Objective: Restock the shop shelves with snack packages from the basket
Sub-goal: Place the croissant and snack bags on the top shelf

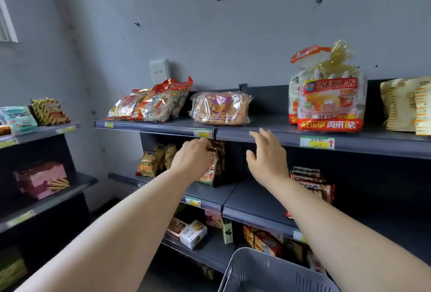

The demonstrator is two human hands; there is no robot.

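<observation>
Curling the left fingers [204,145] over the top of a brown and orange snack packet [213,167], gripping it from above. Standing that packet upright on the middle shelf [245,198], its top just under the front lip of the top shelf [268,128], its bottom seeming to rest on the shelf board. Wrapping most of the packet's left side behind the left hand [193,159], forearm stretching back toward the lower left.

Spreading the right fingers [261,136] straight and loose, holding nothing. Reaching the fingertips up against the top shelf's front edge, touching it or not being impossible to tell. Hovering the right hand [268,155] to the right of the packet, apart from it, thumb pointing toward it.

Sitting just left of the gripped packet, 2 or so yellow chip bags [151,161]. Leaning at the right of the same shelf, a row of red packets [312,184]. Lying on the top shelf, orange cracker bags [151,105], a clear-wrapped bread pack [220,107], and a tall bag with an orange handle [326,103]. Resting on the shelf below, small boxes [193,233]. Showing at the bottom edge, between the forearms, the rim of a grey basket [268,270], its inside mostly out of view.
</observation>
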